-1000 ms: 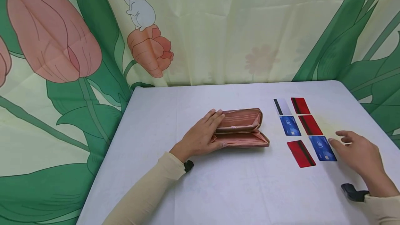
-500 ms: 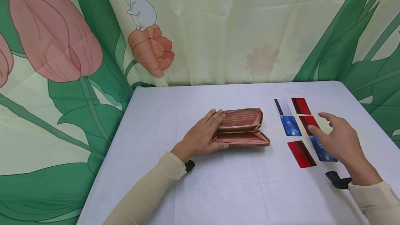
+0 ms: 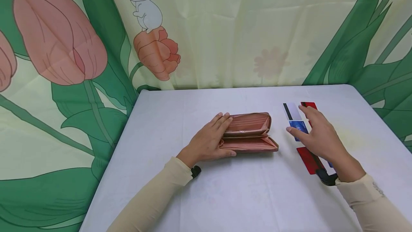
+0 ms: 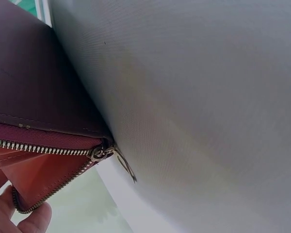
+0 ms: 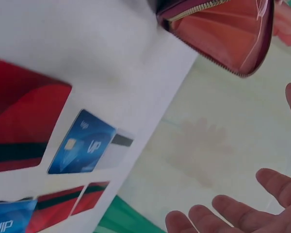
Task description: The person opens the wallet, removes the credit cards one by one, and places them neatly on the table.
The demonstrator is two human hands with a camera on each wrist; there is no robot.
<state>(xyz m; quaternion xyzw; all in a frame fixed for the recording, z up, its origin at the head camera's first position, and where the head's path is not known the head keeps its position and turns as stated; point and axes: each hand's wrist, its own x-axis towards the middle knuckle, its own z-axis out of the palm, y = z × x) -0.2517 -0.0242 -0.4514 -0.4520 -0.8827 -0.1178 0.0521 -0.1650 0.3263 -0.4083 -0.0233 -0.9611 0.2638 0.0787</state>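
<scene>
A pink zip wallet (image 3: 249, 131) lies unzipped on the table, its card slots and pleated side showing. My left hand (image 3: 209, 140) holds its left end, fingers across the back part and thumb along the front edge. Over the cards, my right hand (image 3: 317, 133) hovers with fingers spread, holding nothing. Below it lie a white card with a black stripe (image 3: 293, 111), a blue VIP card (image 3: 297, 126) and a red card (image 3: 307, 160). Another red card (image 3: 311, 105) shows behind the fingers. A second blue card (image 5: 9, 216) and a middle red card (image 5: 53, 208) are mostly hidden in the head view.
A white cloth covers the table (image 3: 244, 196). Behind it hangs a curtain (image 3: 238, 38) printed with tulips, leaves and a rabbit on a carrot. The wallet's zip pull (image 4: 125, 165) hangs near the cloth in the left wrist view.
My right hand has moved left and away from me, from beside the near blue card to above the cards, its fingers spreading. My left hand and the wallet have stayed put.
</scene>
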